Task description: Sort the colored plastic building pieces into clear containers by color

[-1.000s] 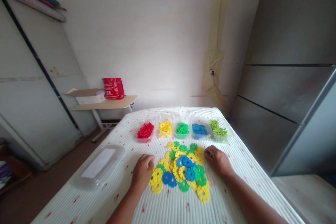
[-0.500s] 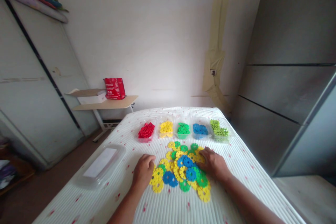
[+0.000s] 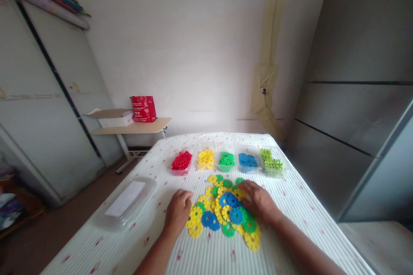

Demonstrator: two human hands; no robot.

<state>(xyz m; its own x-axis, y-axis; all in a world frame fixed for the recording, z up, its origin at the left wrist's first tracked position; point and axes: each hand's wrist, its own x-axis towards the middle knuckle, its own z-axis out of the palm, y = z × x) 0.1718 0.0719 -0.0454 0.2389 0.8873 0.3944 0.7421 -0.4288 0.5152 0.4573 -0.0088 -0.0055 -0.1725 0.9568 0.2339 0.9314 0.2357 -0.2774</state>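
Note:
A loose pile of flat, notched plastic discs [image 3: 226, 213] in yellow, blue and green lies on the table between my hands. My left hand [image 3: 179, 208] rests at the pile's left edge beside some yellow discs [image 3: 195, 228]. Its fingers are curled in with the thumb against them, and whatever they may hold is hidden. Over the pile's right side, my right hand [image 3: 260, 200] lies palm down with its fingers stretched across the discs, touching them and covering part of them. Blue discs [image 3: 232, 200] sit on top in the middle.
Behind the pile stand clear tubs of red pieces [image 3: 181, 161], yellow discs [image 3: 205, 159], green discs [image 3: 227, 160], blue discs [image 3: 248, 161] and light-green pieces [image 3: 271, 161]. A clear lid with a white label [image 3: 125, 199] lies left on the striped tablecloth [image 3: 155, 240].
The right hand has shifted slightly toward the left and its fingers reach a bit further over the discs. The left hand stays by the pile. The view has moved a little.

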